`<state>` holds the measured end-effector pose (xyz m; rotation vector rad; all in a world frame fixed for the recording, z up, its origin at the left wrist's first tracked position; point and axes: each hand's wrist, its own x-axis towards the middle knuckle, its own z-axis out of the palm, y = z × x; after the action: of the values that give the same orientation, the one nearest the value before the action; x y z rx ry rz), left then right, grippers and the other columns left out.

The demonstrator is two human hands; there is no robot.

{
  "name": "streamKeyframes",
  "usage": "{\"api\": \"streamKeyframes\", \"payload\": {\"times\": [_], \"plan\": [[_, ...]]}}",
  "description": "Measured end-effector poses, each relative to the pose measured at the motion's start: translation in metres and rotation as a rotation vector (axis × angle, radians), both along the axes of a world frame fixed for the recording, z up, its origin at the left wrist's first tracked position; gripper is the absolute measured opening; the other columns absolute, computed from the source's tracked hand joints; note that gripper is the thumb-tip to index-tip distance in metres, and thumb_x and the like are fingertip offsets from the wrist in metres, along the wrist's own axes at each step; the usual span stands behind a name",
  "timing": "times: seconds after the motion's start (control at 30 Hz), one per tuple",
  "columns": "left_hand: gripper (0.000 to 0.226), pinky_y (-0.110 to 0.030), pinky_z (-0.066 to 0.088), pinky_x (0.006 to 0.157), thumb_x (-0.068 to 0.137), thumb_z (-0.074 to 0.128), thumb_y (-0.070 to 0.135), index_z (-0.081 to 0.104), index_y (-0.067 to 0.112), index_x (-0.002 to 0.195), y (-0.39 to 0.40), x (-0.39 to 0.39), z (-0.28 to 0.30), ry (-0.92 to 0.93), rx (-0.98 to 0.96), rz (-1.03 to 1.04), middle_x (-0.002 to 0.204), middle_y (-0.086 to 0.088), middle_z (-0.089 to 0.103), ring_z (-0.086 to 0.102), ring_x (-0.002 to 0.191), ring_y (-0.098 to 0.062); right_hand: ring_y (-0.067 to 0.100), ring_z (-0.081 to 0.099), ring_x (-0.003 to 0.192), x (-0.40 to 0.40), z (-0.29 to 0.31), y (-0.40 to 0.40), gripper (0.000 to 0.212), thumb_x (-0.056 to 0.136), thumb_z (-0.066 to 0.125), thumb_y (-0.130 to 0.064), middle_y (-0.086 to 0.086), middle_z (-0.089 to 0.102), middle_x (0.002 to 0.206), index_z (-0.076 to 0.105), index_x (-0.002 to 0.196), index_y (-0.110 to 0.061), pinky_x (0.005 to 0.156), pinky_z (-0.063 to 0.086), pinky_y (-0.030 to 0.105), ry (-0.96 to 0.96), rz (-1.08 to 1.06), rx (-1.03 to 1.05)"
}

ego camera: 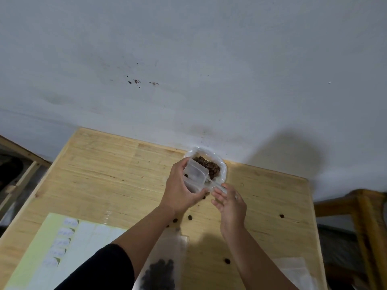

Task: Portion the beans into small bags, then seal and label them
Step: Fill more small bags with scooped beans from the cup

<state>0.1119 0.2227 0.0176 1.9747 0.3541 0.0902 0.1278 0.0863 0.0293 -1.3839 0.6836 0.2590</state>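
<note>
A large clear bag of brown beans [209, 165] stands open at the far edge of the wooden table [109, 174]. My left hand [180, 191] grips a small frosted bag [195, 176], held open just in front of the bean bag, with one bean visible inside. My right hand [229, 203] pinches the clear handle of a plastic scoop [211, 182] that reaches toward the small bag's mouth. A filled small bag [160, 271] of dark beans lies near the table's front edge between my forearms. A sheet of labels [60, 243] lies at the front left.
Several loose beans [190, 217] are scattered on the table around my hands. An empty frosted bag [293, 268] lies at the front right. A wooden chair [360, 208] stands to the right and a wooden frame [21, 160] to the left. A white wall rises behind the table.
</note>
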Motion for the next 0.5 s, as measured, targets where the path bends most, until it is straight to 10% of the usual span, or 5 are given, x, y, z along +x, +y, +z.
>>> {"api": "streamKeyframes", "payload": {"times": [0.5], "plan": [[0.099, -0.012, 0.027, 0.099, 0.062, 0.087, 0.032, 0.030, 0.020, 0.141, -0.002, 0.004, 0.002, 0.000, 0.031, 0.016, 0.138, 0.008, 0.036, 0.032, 0.119, 0.003, 0.015, 0.065, 0.064, 0.003, 0.057, -0.030, 0.026, 0.100, 0.038, -0.017, 0.012, 0.067, 0.080, 0.063, 0.094, -0.008, 0.044, 0.049, 0.020, -0.202, -0.082, 0.036]]}}
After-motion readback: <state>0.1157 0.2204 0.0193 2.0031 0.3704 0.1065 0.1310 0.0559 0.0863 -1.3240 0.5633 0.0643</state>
